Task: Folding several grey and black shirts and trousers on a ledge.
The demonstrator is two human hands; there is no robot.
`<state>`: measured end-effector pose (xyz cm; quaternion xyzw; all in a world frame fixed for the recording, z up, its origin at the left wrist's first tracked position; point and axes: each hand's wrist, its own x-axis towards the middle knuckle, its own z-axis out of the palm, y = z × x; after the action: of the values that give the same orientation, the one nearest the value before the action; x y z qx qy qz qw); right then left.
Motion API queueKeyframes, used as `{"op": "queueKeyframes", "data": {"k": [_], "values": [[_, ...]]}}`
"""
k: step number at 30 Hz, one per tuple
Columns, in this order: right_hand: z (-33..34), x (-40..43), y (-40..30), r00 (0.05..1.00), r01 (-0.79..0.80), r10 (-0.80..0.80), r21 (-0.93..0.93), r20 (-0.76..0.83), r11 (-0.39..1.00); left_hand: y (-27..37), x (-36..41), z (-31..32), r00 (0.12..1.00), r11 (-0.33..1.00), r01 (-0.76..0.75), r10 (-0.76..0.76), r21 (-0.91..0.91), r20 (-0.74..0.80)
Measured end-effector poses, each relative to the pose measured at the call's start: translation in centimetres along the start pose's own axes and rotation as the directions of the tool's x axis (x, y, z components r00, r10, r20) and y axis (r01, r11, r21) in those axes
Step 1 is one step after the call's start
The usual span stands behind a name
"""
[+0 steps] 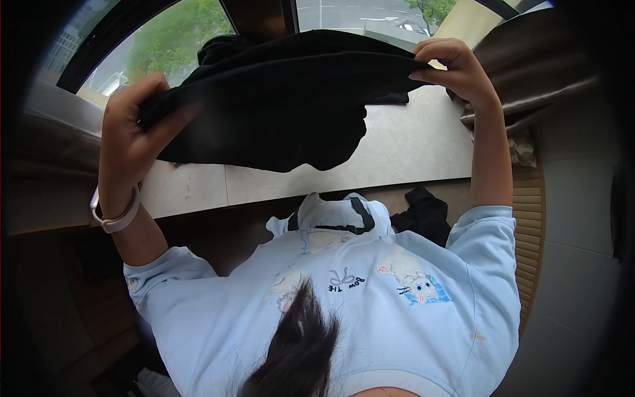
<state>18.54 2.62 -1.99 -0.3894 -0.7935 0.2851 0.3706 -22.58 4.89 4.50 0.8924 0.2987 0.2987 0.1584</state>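
A black cloth garment [268,109] is stretched between my two hands, above a pale stone-like sill [421,134] in front of a window. My left hand [134,124], with a pale band on its wrist, grips the garment's left end between thumb and fingers. At the upper right, my right hand [454,69] pinches the other end between thumb and fingertips. The cloth sags in the middle, and its lower edge is wavy. Behind it a further dark fold shows at the top; what kind of garment it is, I cannot tell.
Beyond the sill are window panes with dark frames. A shiny brown curtain [536,64] hangs at the right, another brown drape [54,154] at the left. Below the sill's front edge lies a bundle of black cloth [424,213]. A slatted wooden surface [528,223] curves along the right.
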Motion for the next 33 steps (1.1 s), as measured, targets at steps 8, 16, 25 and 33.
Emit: {"op": "queueKeyframes", "data": {"k": [8,16,25,33], "values": [[6.6,-8.7,-5.2,0.968,-0.248,0.237,0.199,0.080,0.948,2.4,-2.7,8.6,0.418,0.269,0.206,0.845,-0.941,0.333],[8.7,-16.6,-5.2,0.956,-0.271,0.264,0.040,0.127,0.962,4.9,-7.1,17.0,0.562,-0.077,0.653,0.717,-0.754,0.413],[8.1,-18.0,-6.3,0.916,-0.391,0.395,-0.065,0.069,0.918,7.3,-7.3,17.3,0.518,0.654,0.146,0.589,-0.743,0.620],[16.0,-10.3,-5.0,0.995,0.092,-0.096,0.123,0.023,0.988,9.4,-5.5,18.1,0.521,0.569,0.043,0.689,-0.821,0.504]]}}
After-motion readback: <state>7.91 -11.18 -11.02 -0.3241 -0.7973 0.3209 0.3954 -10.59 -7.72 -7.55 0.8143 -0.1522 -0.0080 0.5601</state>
